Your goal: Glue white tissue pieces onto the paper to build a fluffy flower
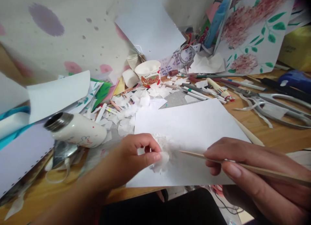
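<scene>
My left hand [145,153] pinches a small white paper piece [164,158] between thumb and forefinger, low over a white sheet of paper [194,121]. Just behind the fingertips, a ruffled cluster of white paper bits [161,140] lies on the sheet. A slim wooden stick [257,170] with a pointed tip is in my right hand [247,170], closed around it like a pen. Its tip points left toward the cluster and stays a short way apart from the paper piece. Whether the tip touches the sheet, I cannot tell.
Torn paper scraps [126,124] cover the table behind the sheet, near a paper bowl [148,74]. On the left an uncapped white bottle [77,129] leans sideways. Large scissors [274,105] and several pens [194,92] lie to the right. A flower painting [255,33] stands behind.
</scene>
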The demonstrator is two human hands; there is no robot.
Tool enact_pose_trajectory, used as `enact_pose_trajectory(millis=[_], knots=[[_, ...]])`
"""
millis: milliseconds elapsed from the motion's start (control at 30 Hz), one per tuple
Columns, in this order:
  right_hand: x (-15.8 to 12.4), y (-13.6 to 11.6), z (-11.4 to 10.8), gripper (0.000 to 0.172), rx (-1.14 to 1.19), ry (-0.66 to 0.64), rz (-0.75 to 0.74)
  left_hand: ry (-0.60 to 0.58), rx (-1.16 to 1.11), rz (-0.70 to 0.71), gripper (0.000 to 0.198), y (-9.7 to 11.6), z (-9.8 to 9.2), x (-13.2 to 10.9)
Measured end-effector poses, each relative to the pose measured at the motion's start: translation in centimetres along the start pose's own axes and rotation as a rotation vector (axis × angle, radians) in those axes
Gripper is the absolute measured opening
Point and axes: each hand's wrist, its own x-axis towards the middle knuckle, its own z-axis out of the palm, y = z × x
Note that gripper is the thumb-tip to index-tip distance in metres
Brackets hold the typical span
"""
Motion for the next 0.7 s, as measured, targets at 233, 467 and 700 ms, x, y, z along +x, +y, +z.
enact_pose_trajectory(millis=[233,467,700], knots=[[-0.8,-0.2,1.8,0.015,0.107,0.036,0.004,0.122,0.292,0.126,0.013,-1.4,2.1,-0.1],[0.7,-0.2,2.8,0.016,0.062,-0.004,-0.134,0.222,0.445,0.314,0.013,-2.5,2.7,-0.2],[1.3,-0.4,3.0,0.022,0.045,-0.061,-0.13,0.224,0.44,0.376,0.012,-2.8,2.9,-0.1]])
